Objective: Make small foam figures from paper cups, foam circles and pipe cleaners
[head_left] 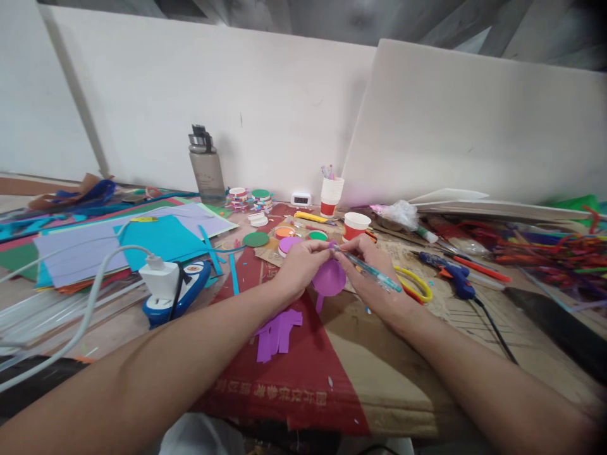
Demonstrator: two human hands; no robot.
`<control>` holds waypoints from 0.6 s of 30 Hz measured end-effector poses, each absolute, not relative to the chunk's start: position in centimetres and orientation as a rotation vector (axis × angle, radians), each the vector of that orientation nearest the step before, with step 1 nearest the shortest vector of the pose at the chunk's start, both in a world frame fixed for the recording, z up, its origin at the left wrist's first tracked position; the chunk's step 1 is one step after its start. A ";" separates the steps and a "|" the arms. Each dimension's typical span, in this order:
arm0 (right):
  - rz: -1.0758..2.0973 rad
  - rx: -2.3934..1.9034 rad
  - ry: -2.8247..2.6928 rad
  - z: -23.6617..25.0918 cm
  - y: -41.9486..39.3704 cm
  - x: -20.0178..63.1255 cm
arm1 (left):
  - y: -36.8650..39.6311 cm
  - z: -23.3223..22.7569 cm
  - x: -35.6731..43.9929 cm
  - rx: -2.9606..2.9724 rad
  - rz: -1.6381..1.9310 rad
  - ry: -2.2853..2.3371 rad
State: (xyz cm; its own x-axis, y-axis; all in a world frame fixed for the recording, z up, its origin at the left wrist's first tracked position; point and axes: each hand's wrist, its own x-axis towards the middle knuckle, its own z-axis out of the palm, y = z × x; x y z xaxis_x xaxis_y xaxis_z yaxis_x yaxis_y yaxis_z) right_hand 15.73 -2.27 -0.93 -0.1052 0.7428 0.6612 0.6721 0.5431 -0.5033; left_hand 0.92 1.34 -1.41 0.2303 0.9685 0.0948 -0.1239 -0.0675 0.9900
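A round purple paper disc hangs below my fingers, with a narrow purple strip dangling from its lower edge. My left hand is closed in a pinch on purple paper at the disc's top. Beside it, my right hand is closed round a teal pen, its fingertips meeting the left ones at the same paper. The exact fingertip contact is too small to make out. Loose purple paper strips lie on the red cardboard below my left hand. A purple-topped disc rests just behind that hand.
Paper cups and a yellow cutter lie behind my hands. On the right are yellow-handled scissors and a blue glue gun. Left stand a bottle, coloured sheets and a power strip with cables.
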 end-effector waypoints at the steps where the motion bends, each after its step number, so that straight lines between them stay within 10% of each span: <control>1: 0.097 -1.166 -1.822 -1.0 -2.3 15.7 | 1.3 -1.4 0.9 1.292 1.142 0.917; 18: 0.088 -1.170 -1.817 -0.9 -2.3 15.7 | 1.1 -1.3 1.0 1.292 1.131 0.892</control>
